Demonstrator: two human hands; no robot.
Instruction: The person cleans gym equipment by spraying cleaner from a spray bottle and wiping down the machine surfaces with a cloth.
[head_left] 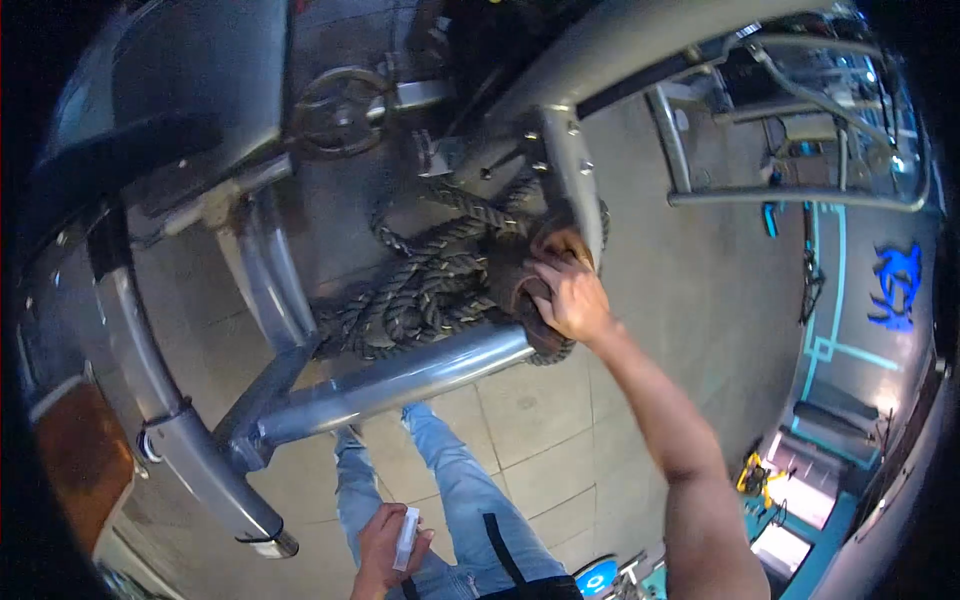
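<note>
My right hand (575, 300) is stretched out over the grey metal frame of a gym machine. Its fingers are closed on a bunched dark brown cloth (510, 275), which lies against the upright post (572, 170) and the frame's corner. Beside the cloth, a thick dark rope (410, 305) is heaped in loops within the frame. Low in front of my legs, my left hand (380, 545) is closed around a small white rectangular object (406, 538) whose kind I cannot make out. The lower metal tube (400, 378) runs between my legs and the rope.
A round weight plate (343, 112) shows behind the rope. At left stands another thick metal post (190, 440) of the machine. More metal gym frames (790, 198) are at the upper right, and a blue logo (897, 285) marks the right side. The floor is tiled.
</note>
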